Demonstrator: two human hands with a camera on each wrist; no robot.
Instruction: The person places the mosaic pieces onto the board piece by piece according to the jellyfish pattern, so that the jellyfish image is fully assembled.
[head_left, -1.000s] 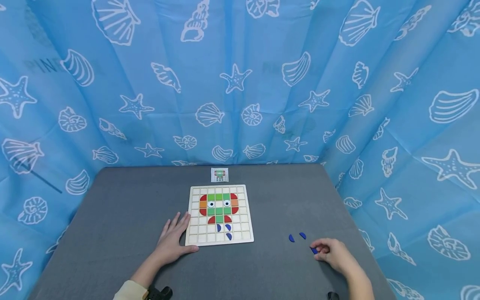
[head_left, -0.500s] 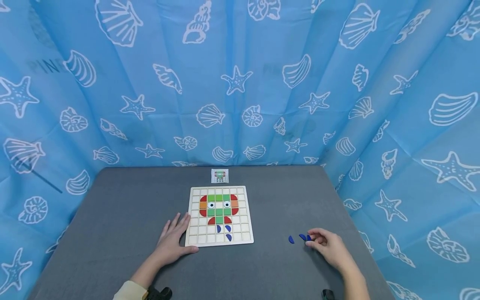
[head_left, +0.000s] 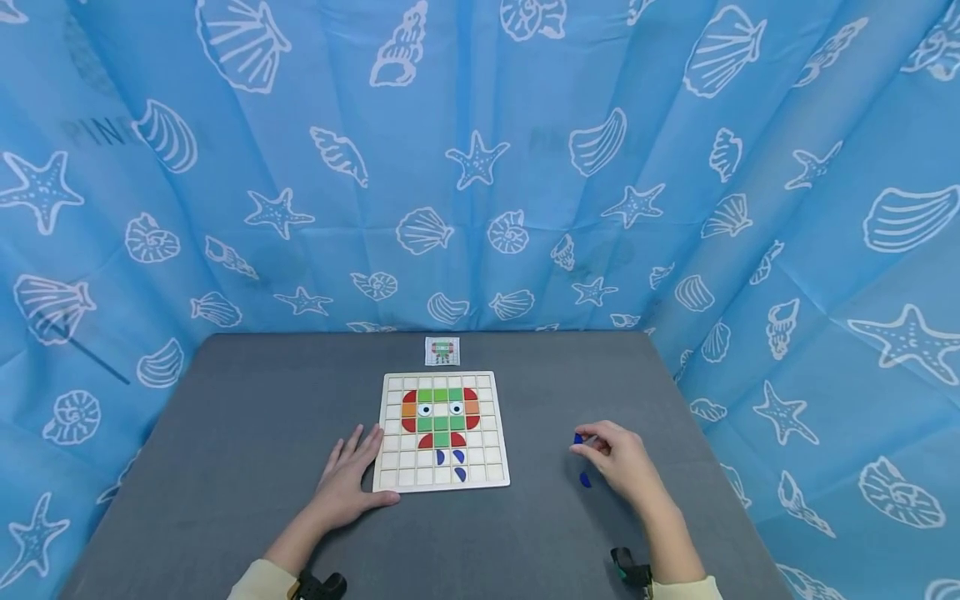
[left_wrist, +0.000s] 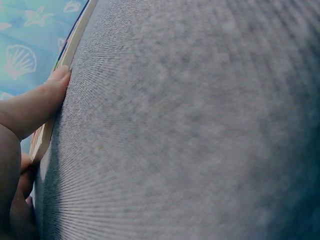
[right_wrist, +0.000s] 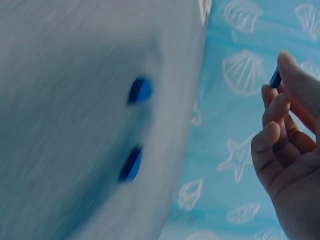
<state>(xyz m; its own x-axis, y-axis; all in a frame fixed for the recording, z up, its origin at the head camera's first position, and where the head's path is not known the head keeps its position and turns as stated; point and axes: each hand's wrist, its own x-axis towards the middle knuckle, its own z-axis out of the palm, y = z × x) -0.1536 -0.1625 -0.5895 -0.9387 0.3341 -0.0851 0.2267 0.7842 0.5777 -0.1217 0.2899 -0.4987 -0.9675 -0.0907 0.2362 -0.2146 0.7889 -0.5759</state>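
Observation:
My right hand (head_left: 618, 458) pinches a blue half-round tile (head_left: 578, 438) between thumb and fingertips, raised above the table to the right of the board. Two more blue half-round tiles lie on the cloth in the right wrist view, an upper tile (right_wrist: 141, 90) and a lower tile (right_wrist: 131, 165); in the head view only one loose tile (head_left: 585, 480) shows. My left hand (head_left: 347, 482) rests beside the gridded wooden board (head_left: 491, 477), fingers spread along its left edge and thumb (left_wrist: 42, 100) touching the near edge. Red, green, orange, eye and blue tiles form a figure on it.
A small picture card (head_left: 442, 351) with a similar figure lies behind the board. The grey cloth-covered table (head_left: 300, 400) meets a blue curtain (head_left: 480, 267) with white shell prints at the back and sides.
My right hand slid the blue tile left past the other loose tiles, then lifted it and moved toward the board. The left hand has stayed in place.

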